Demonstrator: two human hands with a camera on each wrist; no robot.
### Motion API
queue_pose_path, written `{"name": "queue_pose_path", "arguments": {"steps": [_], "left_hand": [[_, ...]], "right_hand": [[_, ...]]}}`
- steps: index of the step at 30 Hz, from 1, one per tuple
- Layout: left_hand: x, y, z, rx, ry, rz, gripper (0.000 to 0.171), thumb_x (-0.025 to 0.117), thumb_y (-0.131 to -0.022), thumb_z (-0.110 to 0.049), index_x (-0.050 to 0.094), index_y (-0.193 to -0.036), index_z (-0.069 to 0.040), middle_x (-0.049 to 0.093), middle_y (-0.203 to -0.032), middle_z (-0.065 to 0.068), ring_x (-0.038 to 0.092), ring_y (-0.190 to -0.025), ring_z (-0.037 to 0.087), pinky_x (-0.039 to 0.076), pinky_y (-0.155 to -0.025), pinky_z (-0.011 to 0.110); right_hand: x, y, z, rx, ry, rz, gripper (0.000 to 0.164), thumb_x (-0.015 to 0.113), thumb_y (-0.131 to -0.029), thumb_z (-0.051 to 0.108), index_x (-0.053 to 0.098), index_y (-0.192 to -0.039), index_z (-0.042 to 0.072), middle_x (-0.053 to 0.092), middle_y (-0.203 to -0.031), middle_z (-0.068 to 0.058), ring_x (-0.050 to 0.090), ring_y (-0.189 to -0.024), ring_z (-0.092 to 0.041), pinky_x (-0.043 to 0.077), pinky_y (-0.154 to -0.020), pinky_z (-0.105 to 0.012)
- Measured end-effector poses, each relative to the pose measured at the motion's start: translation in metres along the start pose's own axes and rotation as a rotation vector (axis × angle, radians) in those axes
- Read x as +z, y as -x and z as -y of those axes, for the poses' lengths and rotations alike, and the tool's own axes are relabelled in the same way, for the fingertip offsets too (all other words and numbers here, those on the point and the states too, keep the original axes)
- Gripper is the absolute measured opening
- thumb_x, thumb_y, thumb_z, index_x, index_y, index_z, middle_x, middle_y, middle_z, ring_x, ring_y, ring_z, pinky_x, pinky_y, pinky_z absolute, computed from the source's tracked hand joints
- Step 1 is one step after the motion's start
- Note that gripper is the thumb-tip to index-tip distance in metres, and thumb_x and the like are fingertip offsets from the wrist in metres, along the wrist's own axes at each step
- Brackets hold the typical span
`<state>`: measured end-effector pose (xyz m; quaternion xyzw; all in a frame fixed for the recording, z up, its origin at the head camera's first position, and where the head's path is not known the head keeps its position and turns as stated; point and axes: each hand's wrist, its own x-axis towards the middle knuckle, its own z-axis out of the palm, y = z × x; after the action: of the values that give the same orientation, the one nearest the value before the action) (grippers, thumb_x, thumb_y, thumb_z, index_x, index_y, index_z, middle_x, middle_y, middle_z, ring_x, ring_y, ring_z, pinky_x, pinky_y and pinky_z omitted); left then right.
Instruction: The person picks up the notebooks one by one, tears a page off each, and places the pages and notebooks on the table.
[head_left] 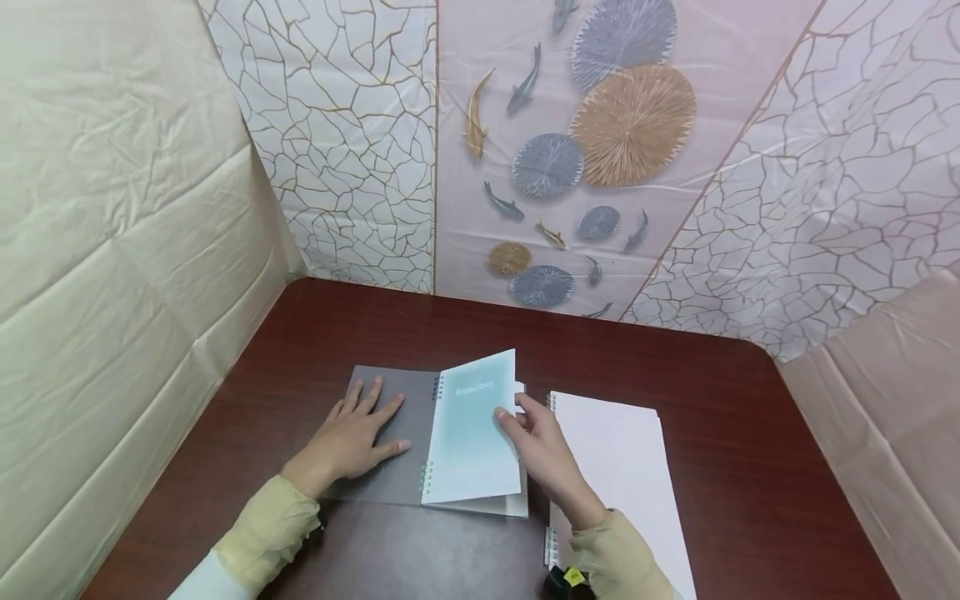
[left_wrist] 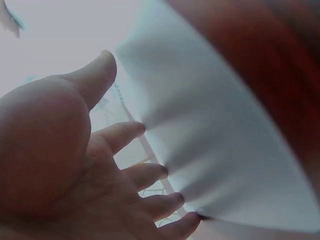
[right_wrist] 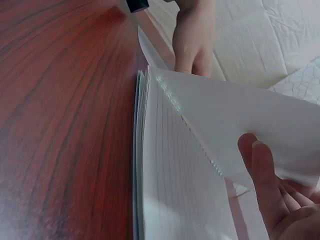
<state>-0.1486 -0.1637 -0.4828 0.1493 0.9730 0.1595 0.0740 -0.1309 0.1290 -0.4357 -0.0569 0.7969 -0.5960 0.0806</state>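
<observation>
A spiral notebook lies open on the table, its grey cover (head_left: 397, 483) folded out to the left. My left hand (head_left: 345, 442) rests on that cover with the fingers spread and straight. In the left wrist view, the fingertips of the left hand (left_wrist: 75, 160) press against the pale surface. A teal-and-white page (head_left: 471, 450) printed with "freedom" is lifted at its right side, where my right hand (head_left: 546, 446) pinches its edge between thumb and fingers. The right wrist view shows lined sheets (right_wrist: 175, 180) underneath the raised page (right_wrist: 225, 110).
To the right lies a larger spiral-bound pad (head_left: 618, 467) with a white top sheet, partly under the right forearm. The dark red wooden table (head_left: 757, 467) has rounded back corners. Patterned cloth (head_left: 360, 150) hangs behind it, and plain cloth (head_left: 112, 208) at the left.
</observation>
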Motion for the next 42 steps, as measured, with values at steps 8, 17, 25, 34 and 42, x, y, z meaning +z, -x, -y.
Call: {"name": "queue_pose_path", "arguments": {"steps": [8, 17, 25, 34, 42], "left_hand": [[-0.030, -0.001, -0.010, 0.017, 0.206, -0.116, 0.068, 0.030, -0.107, -0.060, 0.036, -0.159, -0.016, 0.039, -0.160, 0.017, 0.034, -0.144, 0.042, 0.032, -0.114, 0.065], [-0.059, 0.000, -0.042, 0.123, 0.427, -0.168, 0.065, 0.029, -0.109, -0.056, 0.012, -0.164, -0.025, 0.048, -0.155, 0.014, 0.053, -0.134, 0.032, 0.042, -0.109, 0.061], [-0.072, 0.005, -0.049, 0.130, 0.438, -0.114, 0.062, 0.037, -0.110, -0.045, 0.014, -0.164, -0.027, 0.048, -0.154, 0.018, 0.051, -0.134, 0.032, 0.045, -0.106, 0.061], [-0.074, 0.008, -0.032, 0.109, 0.316, -0.070, 0.050, 0.045, -0.101, -0.004, 0.043, -0.151, -0.001, 0.057, -0.143, 0.023, 0.061, -0.116, 0.028, 0.054, -0.095, 0.053], [-0.074, 0.012, -0.024, 0.062, 0.248, -0.036, 0.049, 0.047, -0.102, -0.001, 0.043, -0.151, 0.003, 0.050, -0.150, 0.026, 0.050, -0.135, 0.037, 0.046, -0.106, 0.059]], "right_hand": [[0.018, -0.013, -0.014, -0.174, 0.032, 0.067, 0.042, 0.042, -0.112, 0.034, 0.055, -0.144, 0.010, 0.072, -0.115, -0.018, 0.074, -0.090, -0.022, 0.064, -0.063, -0.032], [0.042, -0.011, -0.004, -0.252, 0.020, 0.166, 0.049, 0.029, -0.113, 0.041, 0.050, -0.150, 0.017, 0.056, -0.149, -0.005, 0.066, -0.118, -0.025, 0.065, -0.067, -0.040], [0.062, -0.011, -0.005, -0.414, 0.369, 0.221, 0.049, 0.036, -0.112, 0.040, 0.040, -0.156, 0.019, 0.047, -0.156, -0.002, 0.052, -0.133, -0.014, 0.056, -0.097, -0.038], [0.062, -0.007, -0.013, -0.476, 0.639, 0.217, 0.060, 0.039, -0.109, 0.048, 0.037, -0.158, 0.012, 0.042, -0.160, -0.009, 0.034, -0.147, -0.019, 0.038, -0.117, -0.048], [0.040, -0.012, -0.019, -0.442, 0.790, 0.141, 0.065, 0.049, -0.105, 0.050, 0.039, -0.157, 0.012, 0.046, -0.157, -0.013, 0.039, -0.144, -0.028, 0.039, -0.115, -0.052]]}}
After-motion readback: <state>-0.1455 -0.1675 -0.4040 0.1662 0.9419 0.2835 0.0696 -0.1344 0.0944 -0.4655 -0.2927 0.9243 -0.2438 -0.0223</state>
